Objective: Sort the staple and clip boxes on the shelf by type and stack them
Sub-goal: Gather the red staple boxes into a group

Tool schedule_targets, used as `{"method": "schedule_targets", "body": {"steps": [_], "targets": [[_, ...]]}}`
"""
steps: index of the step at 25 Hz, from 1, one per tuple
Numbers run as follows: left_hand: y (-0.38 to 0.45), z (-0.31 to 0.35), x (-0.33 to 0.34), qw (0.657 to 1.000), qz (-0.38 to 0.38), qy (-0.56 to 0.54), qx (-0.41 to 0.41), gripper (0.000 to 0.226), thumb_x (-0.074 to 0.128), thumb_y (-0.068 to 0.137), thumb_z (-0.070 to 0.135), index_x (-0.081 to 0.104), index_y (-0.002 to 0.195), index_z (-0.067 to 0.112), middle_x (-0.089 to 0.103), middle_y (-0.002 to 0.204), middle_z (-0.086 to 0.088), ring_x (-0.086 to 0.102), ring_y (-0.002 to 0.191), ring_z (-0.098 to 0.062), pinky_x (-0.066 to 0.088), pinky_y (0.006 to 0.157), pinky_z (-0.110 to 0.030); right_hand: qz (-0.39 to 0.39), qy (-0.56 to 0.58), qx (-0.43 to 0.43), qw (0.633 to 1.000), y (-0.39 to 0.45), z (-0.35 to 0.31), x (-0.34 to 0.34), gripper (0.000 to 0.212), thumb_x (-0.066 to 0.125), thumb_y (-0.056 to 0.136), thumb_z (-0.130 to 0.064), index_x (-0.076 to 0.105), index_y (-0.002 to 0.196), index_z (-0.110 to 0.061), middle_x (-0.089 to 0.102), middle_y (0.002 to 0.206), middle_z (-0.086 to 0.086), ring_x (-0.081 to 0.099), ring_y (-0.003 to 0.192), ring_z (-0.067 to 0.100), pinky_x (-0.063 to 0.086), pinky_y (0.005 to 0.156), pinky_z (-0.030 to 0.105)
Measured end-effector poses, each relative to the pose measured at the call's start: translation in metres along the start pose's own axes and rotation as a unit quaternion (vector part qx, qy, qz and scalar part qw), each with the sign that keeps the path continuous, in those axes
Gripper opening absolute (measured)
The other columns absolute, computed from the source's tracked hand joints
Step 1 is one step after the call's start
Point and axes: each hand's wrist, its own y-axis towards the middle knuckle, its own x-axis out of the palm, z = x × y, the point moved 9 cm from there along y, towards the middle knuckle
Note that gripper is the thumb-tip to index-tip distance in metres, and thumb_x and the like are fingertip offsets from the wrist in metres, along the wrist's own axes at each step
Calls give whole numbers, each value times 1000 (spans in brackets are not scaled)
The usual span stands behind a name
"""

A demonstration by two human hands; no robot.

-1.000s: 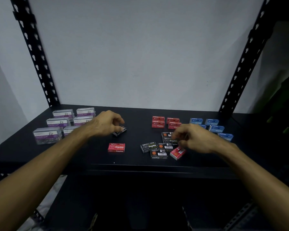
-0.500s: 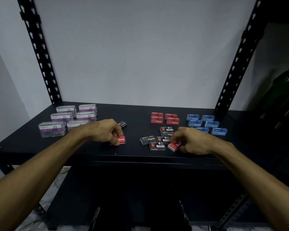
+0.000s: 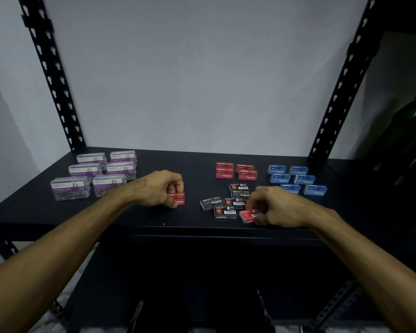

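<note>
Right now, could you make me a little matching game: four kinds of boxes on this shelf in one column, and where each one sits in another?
Things:
1. paper clip boxes
2. blue boxes
3. black boxes
4. red box in left hand

Places:
A. far right of the shelf
B. loose pile near the front, by the right hand
C. far left, in rows
D. front middle, under the fingers

Pairs: 1-C, 2-A, 3-B, 4-D
</note>
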Motion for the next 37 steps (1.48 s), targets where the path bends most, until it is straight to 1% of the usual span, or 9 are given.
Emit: {"method": "schedule_targets", "body": {"steps": [5,10,14,17,20,27,30,33,37], "targets": [[3,-2,-3,1000,26,8,11,27,80,78,17,63,97,25,62,89,4,59,76,-11,50,68,-23,-31,56,13,998,2,0,1,15,62,92,-26,67,106,-26,63,99,-11,58,88,3,43,74,22],[4,-4,-3,999,36,8,10,26,77,81,17,61,98,30,61,93,6,63,86,-16,54,74,-28,-48,88,25,995,5,-1,4,20,49,101,-25,66,109,-30,56,103,-24,55,98,-3,44,91,27],[6,-6,-2,1000,22,19,6,29,76,82,21,60,104,32,58,96,8,60,86,-11,47,69,-22,-8,110,39,993,5,6,-1,25,48,101,-24,66,118,-27,61,112,-15,56,101,0,44,95,29],[7,-6,-2,999,22,24,4,26,75,83,24,61,103,32,61,96,8,60,86,-9,47,70,-21,14,118,28,993,4,6,-4,20,50,100,-28,66,113,-27,64,110,-13,58,99,1,47,93,29],[9,-6,-1,999,21,47,-1,20,73,85,29,62,100,33,63,95,10,61,84,-5,46,69,-21,22,83,6,996,7,6,-3,13,62,94,-34,67,105,-31,67,103,-14,62,94,3,53,88,33],[19,5,-4,999,7,33,8,17,72,86,30,66,102,30,67,98,10,62,88,-4,48,73,-19,5,78,-11,997,12,5,-7,14,66,92,-24,68,105,-29,67,103,-16,63,92,0,53,84,24],[32,24,-10,999,35,17,29,15,76,83,30,69,97,28,69,91,10,63,82,-3,45,67,-17,41,80,-5,996,15,9,-26,11,66,93,-23,68,103,-27,68,99,-14,63,89,0,52,79,21],[51,42,-13,997,60,-9,41,16,75,84,23,69,99,26,69,90,10,63,79,-3,44,66,-15,121,22,9,992,27,18,-49,9,64,94,-21,68,101,-24,67,96,-12,61,83,1,44,69,15],[73,63,-10,993,101,-19,55,22,71,88,16,67,108,22,67,95,11,60,78,-1,48,74,-18,181,-51,49,981,50,32,-60,16,61,94,-18,69,108,-19,68,106,-2,60,90,12,45,77,25]]}}
